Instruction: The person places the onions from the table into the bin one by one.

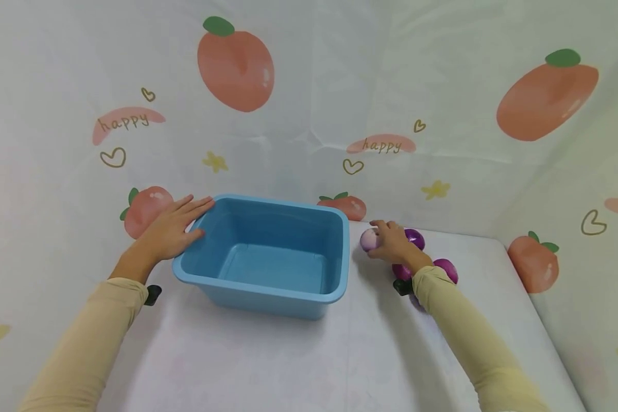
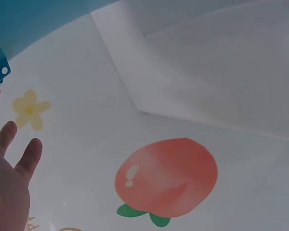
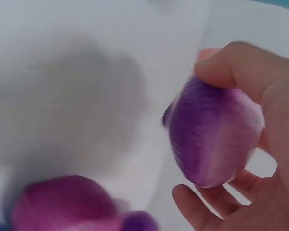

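Gripping purple onion [image 3: 214, 137] w/ R hand [image 1: 393, 243], L hand [image 1: 171, 233] on blue tub [image 1: 262, 289].

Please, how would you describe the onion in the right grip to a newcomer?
Find the big blue basin. To its right, the right grip holds a purple onion with a paler side. Only this one is held; its purple neighbours lie on the table.

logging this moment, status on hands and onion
Left hand on blue basin rim. Right hand gripping purple onion. No obstruction seen between onion and basin.
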A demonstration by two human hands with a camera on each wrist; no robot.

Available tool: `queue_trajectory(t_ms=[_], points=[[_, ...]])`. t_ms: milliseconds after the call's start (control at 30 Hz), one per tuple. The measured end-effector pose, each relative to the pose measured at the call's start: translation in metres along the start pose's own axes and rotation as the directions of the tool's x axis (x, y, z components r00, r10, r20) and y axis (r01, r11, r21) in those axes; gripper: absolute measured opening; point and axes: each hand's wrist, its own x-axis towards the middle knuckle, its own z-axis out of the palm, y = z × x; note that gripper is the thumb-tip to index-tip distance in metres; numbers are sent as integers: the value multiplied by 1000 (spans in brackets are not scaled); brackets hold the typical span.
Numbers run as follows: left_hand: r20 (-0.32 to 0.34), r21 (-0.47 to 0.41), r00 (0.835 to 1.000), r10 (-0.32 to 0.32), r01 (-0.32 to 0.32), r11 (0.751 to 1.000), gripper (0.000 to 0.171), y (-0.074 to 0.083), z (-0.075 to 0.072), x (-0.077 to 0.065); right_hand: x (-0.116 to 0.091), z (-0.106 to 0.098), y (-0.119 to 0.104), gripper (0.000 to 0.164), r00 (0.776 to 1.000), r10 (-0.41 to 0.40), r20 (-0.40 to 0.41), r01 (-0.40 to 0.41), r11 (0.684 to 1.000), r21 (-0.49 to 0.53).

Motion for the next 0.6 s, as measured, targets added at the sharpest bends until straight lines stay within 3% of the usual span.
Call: queue_trajectory(t_ms=[267,433,600], points=[[-7,11,1000,-7,7,1000,67,1,-4,-2,-7,-35,-23,81,978,-109,-176,141,972,186],[-15,21,1000,13,-12,1000,67,3,-4,-1,-10,-52,-44,81,947,-155,-282,246,913,324],[-17,20,1000,9,-9,1000,67,3,-1,0,-14,-61,-67,84,935,-201,-291,314,850,422]])
